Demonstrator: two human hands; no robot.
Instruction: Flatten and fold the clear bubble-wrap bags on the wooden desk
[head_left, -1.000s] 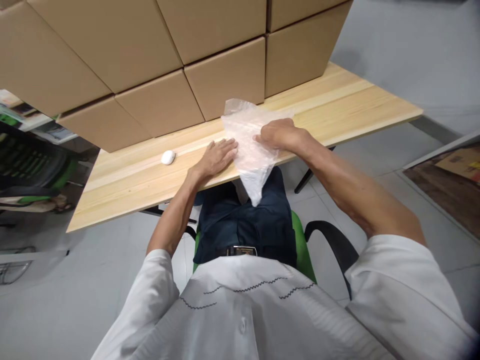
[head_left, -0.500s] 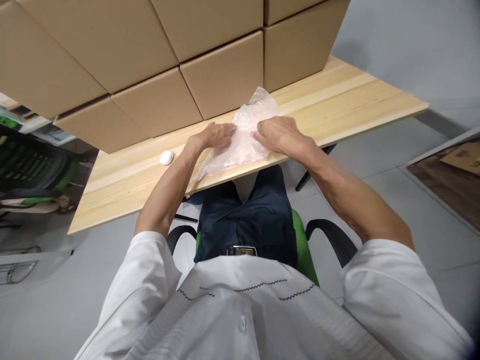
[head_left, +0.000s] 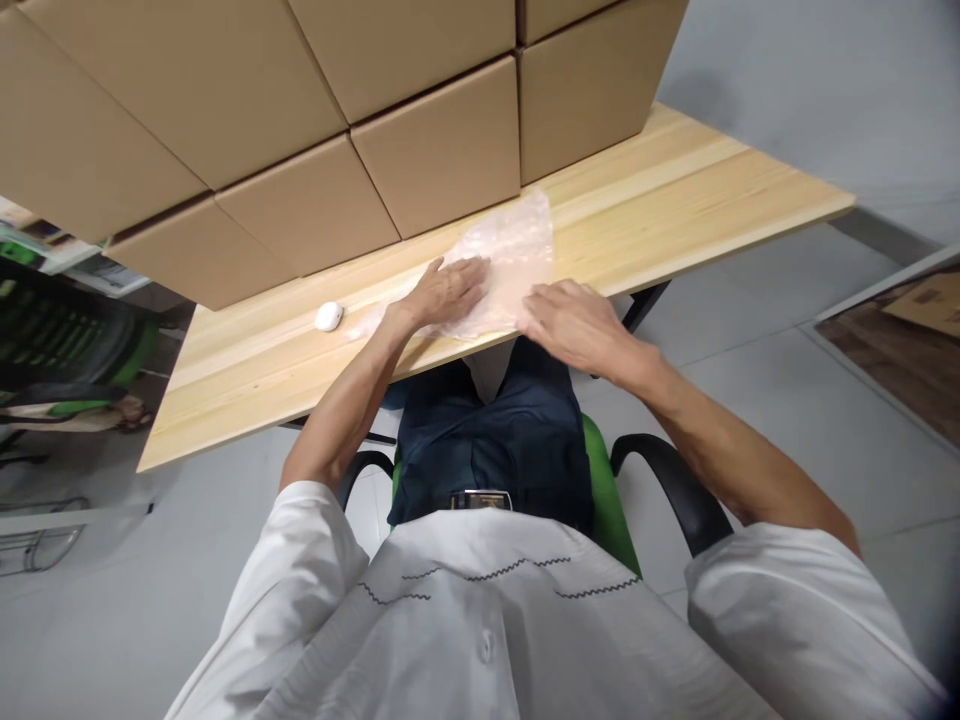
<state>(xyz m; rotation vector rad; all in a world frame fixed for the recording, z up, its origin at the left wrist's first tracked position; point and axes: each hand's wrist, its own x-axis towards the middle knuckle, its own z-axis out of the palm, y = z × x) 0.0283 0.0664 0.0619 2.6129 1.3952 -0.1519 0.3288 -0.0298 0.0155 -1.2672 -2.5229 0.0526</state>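
A thin, see-through pinkish sheet of bubble wrap (head_left: 517, 245) lies on the wooden table near its front edge. My left hand (head_left: 450, 290) rests flat on the sheet's left part, palm down with the fingers stretched out. At the sheet's near right corner, my right hand (head_left: 568, 318) has its fingers bent and closed on the edge. Part of the sheet is hidden under my left hand, and its left end trails out beside that wrist.
Stacked cardboard boxes (head_left: 442, 150) stand along the back of the wooden table (head_left: 720, 195). A small white rounded case (head_left: 328, 316) sits left of my left hand. Below the table edge are my legs and a green chair (head_left: 611, 500) with black armrests (head_left: 671, 480).
My right hand has moved toward the table's front edge, onto the sheet's corner. My left hand has slid slightly right and nearer, now flat. The sheet looks flatter and more spread out.
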